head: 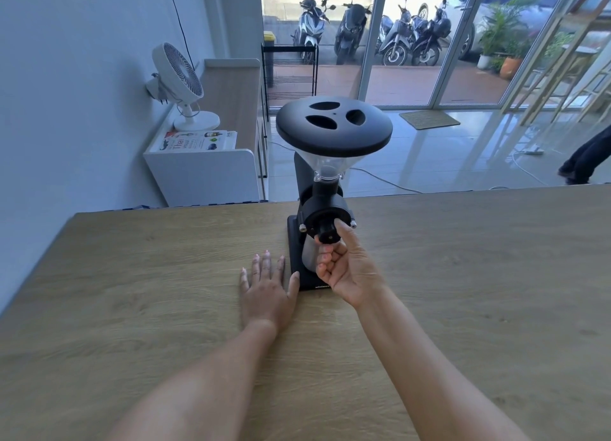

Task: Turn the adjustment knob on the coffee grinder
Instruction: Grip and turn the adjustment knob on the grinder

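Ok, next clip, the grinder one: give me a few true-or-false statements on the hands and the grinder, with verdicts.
1. The right hand grips the adjustment knob on the front of the coffee grinder. True.
2. The left hand holds the hopper lid. False: it lies flat on the wooden table beside the grinder's base.
3. The hopper lid is on. True.
4. The grinder lies tipped on its side. False: it stands upright.
5. A metal cup sits under the knob. True.
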The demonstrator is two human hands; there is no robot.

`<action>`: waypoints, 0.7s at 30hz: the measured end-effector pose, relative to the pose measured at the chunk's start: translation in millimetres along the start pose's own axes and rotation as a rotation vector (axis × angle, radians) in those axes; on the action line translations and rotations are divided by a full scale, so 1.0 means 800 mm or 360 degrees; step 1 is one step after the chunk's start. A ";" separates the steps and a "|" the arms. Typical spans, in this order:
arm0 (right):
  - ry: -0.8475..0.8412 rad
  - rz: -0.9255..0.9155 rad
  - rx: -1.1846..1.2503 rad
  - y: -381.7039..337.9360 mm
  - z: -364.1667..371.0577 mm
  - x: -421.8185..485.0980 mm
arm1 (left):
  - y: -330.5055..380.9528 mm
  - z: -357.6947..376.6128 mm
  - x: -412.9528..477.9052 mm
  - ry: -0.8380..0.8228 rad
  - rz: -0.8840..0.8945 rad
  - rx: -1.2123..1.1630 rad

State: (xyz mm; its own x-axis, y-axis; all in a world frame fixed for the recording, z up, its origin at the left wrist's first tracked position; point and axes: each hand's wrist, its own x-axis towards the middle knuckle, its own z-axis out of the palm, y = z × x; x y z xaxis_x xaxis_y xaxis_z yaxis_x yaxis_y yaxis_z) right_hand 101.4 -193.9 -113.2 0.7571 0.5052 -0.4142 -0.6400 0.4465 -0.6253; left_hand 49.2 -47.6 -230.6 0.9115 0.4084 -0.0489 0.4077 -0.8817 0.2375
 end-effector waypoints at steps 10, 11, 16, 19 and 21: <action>0.0032 -0.0045 -0.0024 0.000 0.000 0.000 | 0.000 -0.001 -0.001 0.0007 0.0012 -0.0009; 0.0044 -0.0055 -0.0042 0.000 0.000 0.000 | 0.000 -0.001 -0.001 0.0008 0.0011 -0.0008; 0.0100 -0.0096 -0.0110 -0.001 0.002 -0.002 | 0.000 -0.001 -0.001 -0.0006 0.0011 -0.0008; 0.0127 -0.0121 -0.0142 -0.001 0.004 -0.002 | 0.000 -0.001 -0.001 0.0005 0.0010 -0.0009; 0.0136 -0.0127 -0.0145 0.000 0.004 -0.003 | 0.000 -0.002 -0.002 0.0007 0.0010 -0.0011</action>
State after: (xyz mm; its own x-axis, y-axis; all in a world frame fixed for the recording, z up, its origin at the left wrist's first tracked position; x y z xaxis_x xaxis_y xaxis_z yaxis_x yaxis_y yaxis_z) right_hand 99.5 -192.7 -109.9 0.8160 0.4042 -0.4133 -0.5658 0.4118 -0.7143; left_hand 47.9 -47.9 -229.3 0.9137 0.4040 -0.0433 0.4018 -0.8825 0.2444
